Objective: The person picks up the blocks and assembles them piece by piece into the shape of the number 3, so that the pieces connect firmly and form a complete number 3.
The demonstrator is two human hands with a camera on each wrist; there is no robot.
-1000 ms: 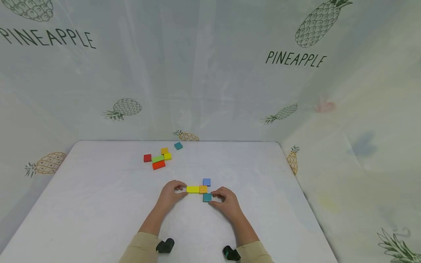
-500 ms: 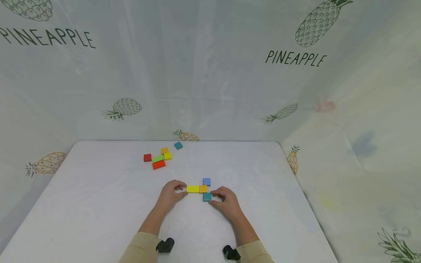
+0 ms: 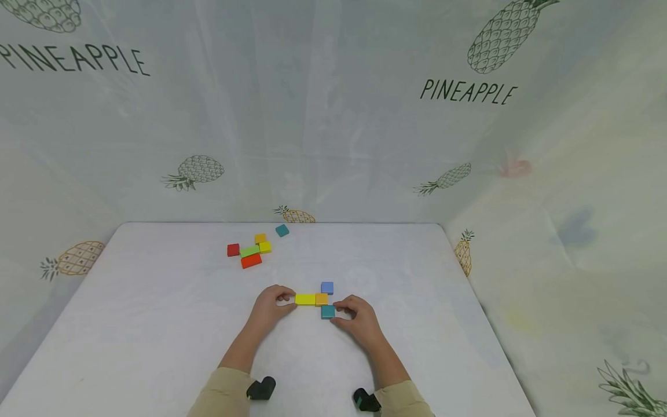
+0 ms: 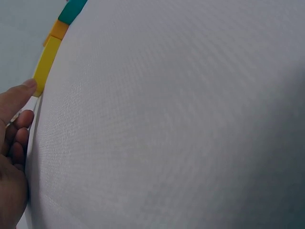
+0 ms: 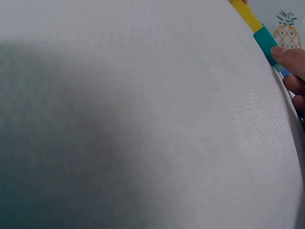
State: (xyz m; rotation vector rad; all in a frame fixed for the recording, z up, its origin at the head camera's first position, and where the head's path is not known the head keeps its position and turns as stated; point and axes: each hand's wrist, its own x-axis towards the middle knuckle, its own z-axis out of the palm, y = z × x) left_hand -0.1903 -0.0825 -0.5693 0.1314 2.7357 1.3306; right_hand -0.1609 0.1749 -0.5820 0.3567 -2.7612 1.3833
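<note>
Several coloured blocks lie in a small group mid-table in the head view. My left hand (image 3: pixel 272 307) pinches the left end of a long yellow block (image 3: pixel 305 299). An orange block (image 3: pixel 321 299) adjoins its right end. A teal block (image 3: pixel 327 312) sits on the near side of the orange one, its right end between the thumb and finger of my right hand (image 3: pixel 361 319). On the far side is a blue block (image 3: pixel 327 288). The left wrist view shows my thumb against the yellow block (image 4: pixel 46 67); in the right wrist view the other thumb presses the teal block (image 5: pixel 265 44).
Farther back on the white table (image 3: pixel 156 324) lie more blocks: dark red (image 3: pixel 233 250), orange-red (image 3: pixel 251 261), green (image 3: pixel 249 251), short yellow (image 3: pixel 265 247), small orange (image 3: pixel 260 238) and another teal block (image 3: pixel 282 230) near the back edge. A pineapple-print cloth (image 3: pixel 323 116) hangs behind.
</note>
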